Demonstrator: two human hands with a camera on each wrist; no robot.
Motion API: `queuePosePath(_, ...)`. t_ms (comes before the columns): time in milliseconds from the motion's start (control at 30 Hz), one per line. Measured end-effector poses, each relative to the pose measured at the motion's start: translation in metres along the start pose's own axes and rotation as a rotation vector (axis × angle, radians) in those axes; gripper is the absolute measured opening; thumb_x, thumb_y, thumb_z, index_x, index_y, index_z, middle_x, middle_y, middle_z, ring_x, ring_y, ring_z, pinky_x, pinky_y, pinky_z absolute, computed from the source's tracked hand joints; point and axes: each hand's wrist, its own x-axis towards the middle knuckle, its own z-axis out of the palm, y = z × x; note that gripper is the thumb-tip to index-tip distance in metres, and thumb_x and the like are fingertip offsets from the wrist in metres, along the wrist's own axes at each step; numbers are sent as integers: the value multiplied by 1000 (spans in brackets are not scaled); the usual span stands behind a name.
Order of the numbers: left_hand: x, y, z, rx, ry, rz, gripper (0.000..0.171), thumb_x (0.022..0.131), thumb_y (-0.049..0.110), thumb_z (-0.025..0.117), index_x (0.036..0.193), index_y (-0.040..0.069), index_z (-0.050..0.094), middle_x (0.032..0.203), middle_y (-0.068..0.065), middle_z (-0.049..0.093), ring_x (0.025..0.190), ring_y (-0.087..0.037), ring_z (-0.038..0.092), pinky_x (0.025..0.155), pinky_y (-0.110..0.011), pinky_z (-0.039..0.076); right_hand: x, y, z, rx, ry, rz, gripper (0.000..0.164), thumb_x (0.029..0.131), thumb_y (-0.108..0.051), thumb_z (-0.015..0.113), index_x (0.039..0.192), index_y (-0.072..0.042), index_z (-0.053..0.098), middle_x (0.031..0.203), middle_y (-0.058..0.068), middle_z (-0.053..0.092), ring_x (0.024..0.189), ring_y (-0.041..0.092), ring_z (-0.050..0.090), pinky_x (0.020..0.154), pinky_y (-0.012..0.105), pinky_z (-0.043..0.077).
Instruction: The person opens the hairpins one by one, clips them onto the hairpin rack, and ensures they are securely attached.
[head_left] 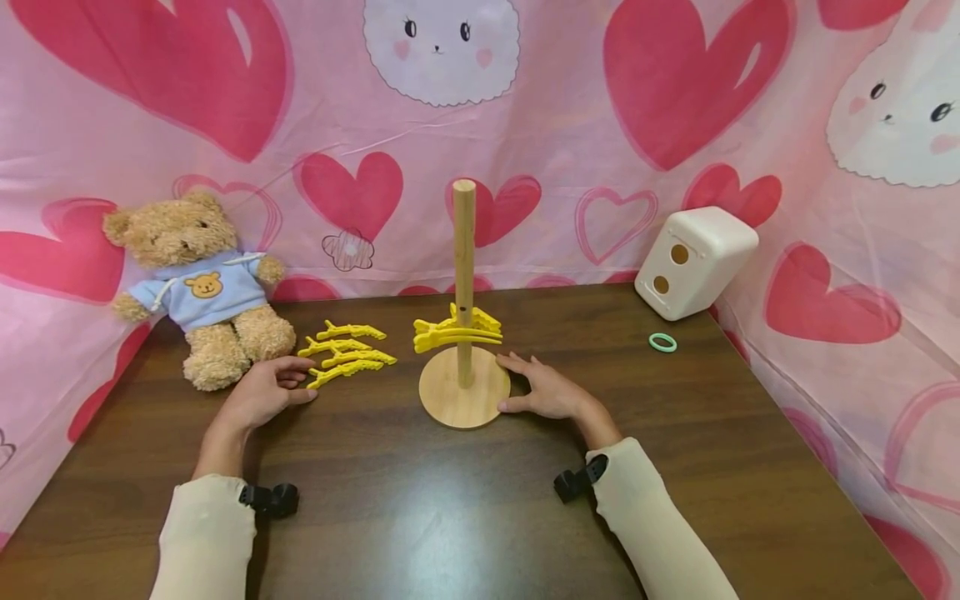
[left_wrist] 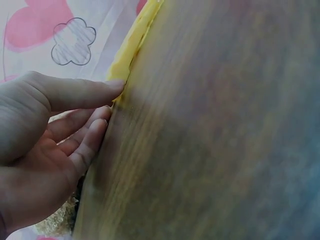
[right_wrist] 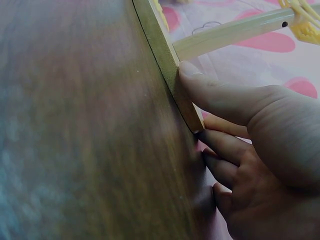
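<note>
In the head view my left hand [head_left: 264, 392] rests on the table at the left, beside several loose yellow branch-shaped plastic pieces [head_left: 351, 358]. Its thumb and fingers stand apart around the ends of the nearest ones. The left wrist view has the thumb tip against the end of one yellow piece [left_wrist: 127, 55]. My right hand [head_left: 551, 392] touches the rim of a round wooden base [head_left: 442, 396], thumb and fingers spread along its edge. From that base rises an upright wooden post [head_left: 464, 242]. Yellow branch pieces [head_left: 457, 336] are fixed around the post's lower part.
A teddy bear [head_left: 213, 287] in a blue top sits at the back left. Toward the back right stand a white box with two round holes [head_left: 693, 262] and a small green ring [head_left: 663, 342]. Pink heart-patterned cloth [head_left: 570, 125] hangs behind the brown table [head_left: 420, 508].
</note>
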Motion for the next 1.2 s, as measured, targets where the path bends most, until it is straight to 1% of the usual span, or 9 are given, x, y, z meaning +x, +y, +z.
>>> queuePosePath(100,0,0,0,5,4,14,48,87,8,79,127,-12,60,121,-30,63,109,-41,61,91,-47,51,0,-1,0,0,-1,7,83,91,-34,78,159,-13,35,165,17,22,151,44,9,120,61,11)
queuePosePath(300,-1,1,0,-9,16,18,47,88,10,78,126,-12,60,118,-28,64,107,-39,62,85,-31,52,0,-1,0,0,-4,16,83,91,-34,78,159,-14,35,165,17,21,151,46,8,119,63,11)
queuePosePath(467,-4,3,1,-69,28,8,51,90,16,78,129,-11,60,119,-27,65,107,-35,64,80,-20,52,-1,-1,0,4,-2,16,83,91,-34,78,159,-14,35,165,17,22,151,46,8,119,63,11)
queuePosePath(600,-3,2,2,-121,43,20,54,92,21,77,132,-9,59,124,-27,64,108,-30,64,80,-15,50,-1,-1,0,6,-2,12,83,91,-34,78,159,-14,36,165,17,22,151,46,8,119,63,11)
queuePosePath(767,-4,4,4,-157,84,45,54,93,21,77,134,-9,58,127,-28,62,102,-15,64,81,-14,50,-1,-1,0,7,-1,7,82,91,-34,78,159,-13,36,165,17,22,151,46,8,119,63,11)
queuePosePath(867,-6,6,5,-198,127,67,52,93,18,76,133,-10,58,123,-27,63,95,-3,62,79,-14,51,-1,-1,1,6,-1,6,82,91,-33,78,159,-13,36,165,17,22,151,47,8,119,63,11)
queuePosePath(967,-6,10,7,-266,169,90,50,93,14,76,131,-11,58,117,-22,65,92,2,62,79,-13,51,-1,-1,1,9,-2,11,82,91,-34,78,159,-14,36,165,17,22,151,47,8,119,64,11)
queuePosePath(1100,-7,18,9,-351,208,112,47,91,9,77,128,-13,59,107,-5,68,90,3,64,79,-13,53,-1,0,1,9,-1,13,83,91,-34,78,159,-15,35,165,16,22,151,48,8,119,64,11)
queuePosePath(1200,-7,24,12,-390,240,135,45,89,6,79,125,-13,60,103,3,68,89,2,65,79,-13,53,-1,0,0,10,2,9,82,91,-34,78,159,-14,35,165,17,22,151,47,9,119,64,11)
